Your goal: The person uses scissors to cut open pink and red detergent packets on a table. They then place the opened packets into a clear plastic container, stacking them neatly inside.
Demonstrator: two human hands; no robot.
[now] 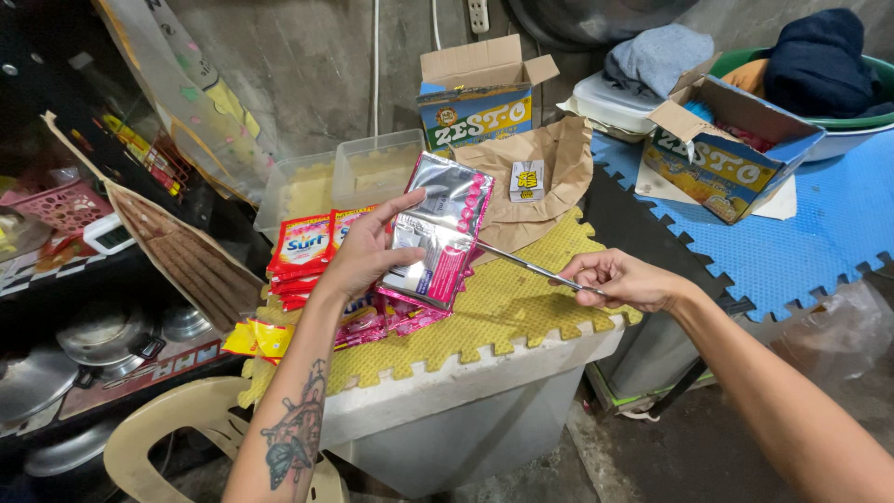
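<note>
The left hand [368, 250] grips a silver-pink sachet strip [438, 228] whose lower end hides more sachets [307, 247], while the right hand [619, 279] closes around half-hidden scissors [521, 264].

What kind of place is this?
Probably a cluttered home storeroom or tiny shop corner: the left hand holds a strip of sachets, beside opened cardboard boxes and stacked pots.

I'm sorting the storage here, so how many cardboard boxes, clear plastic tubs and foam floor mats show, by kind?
Open cardboard boxes printed blue and yellow: 2
Clear plastic tubs against the wall: 2
Interlocking foam mats: 2, one yellow, one blue
Total: 6
</note>
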